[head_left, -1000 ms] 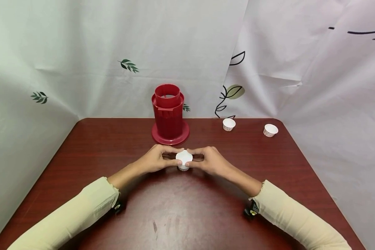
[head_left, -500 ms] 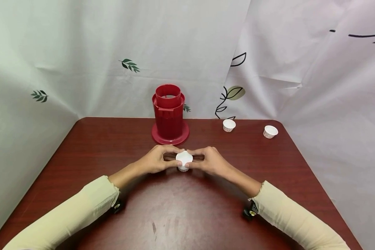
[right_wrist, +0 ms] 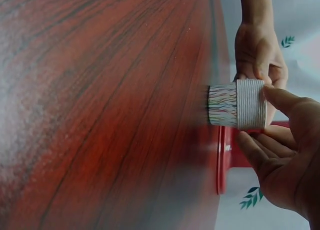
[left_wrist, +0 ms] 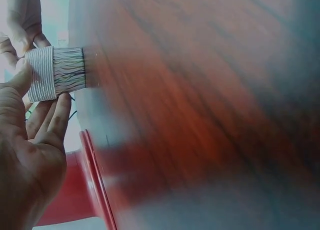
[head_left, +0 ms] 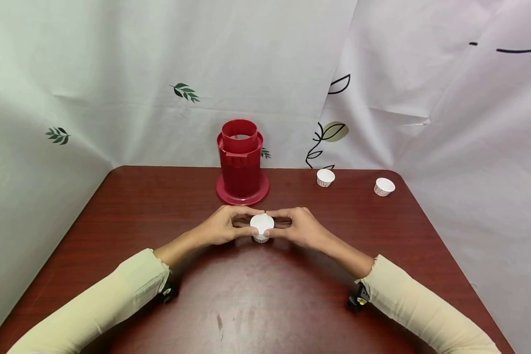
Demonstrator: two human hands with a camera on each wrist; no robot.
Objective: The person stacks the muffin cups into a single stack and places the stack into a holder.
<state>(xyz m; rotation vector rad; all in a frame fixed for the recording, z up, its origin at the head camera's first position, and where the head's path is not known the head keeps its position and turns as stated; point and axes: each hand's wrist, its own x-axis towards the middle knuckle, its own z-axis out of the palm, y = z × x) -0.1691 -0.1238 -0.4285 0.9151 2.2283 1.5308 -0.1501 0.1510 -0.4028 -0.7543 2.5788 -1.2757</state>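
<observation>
Cup stack: several white paper cups nested together, mouths up, between both hands at the middle of the table; rims form a ribbed band above a wall printed with wavy coloured lines. Base is down at the table top; I cannot confirm contact.
Left hand: holding the stack. I read thumb on the near side of the rim, fingers on the far side, parted by about the stack's breadth.
Right hand: holding the stack from the opposite side, thumb near, forefinger far, likewise parted. In my right wrist view the lower fingers lie close to the wall; I cannot tell whether they touch.
Red cylinder: upright on a broad round base, just behind the stack and slightly left; narrower open ring at the top, small tab on the front.
Back-edge cup: single white paper cup, upright, right of the cylinder.
Corner cup: similar, upright, near the far right corner, well apart from the stack.
Table: dark reddish-brown wood grain, glossy; smudges nearest me.
Backdrop: white sheeting, leaf prints, creased.
Sleeves: pale, down to both forearms; dark devices at the cuffs.
</observation>
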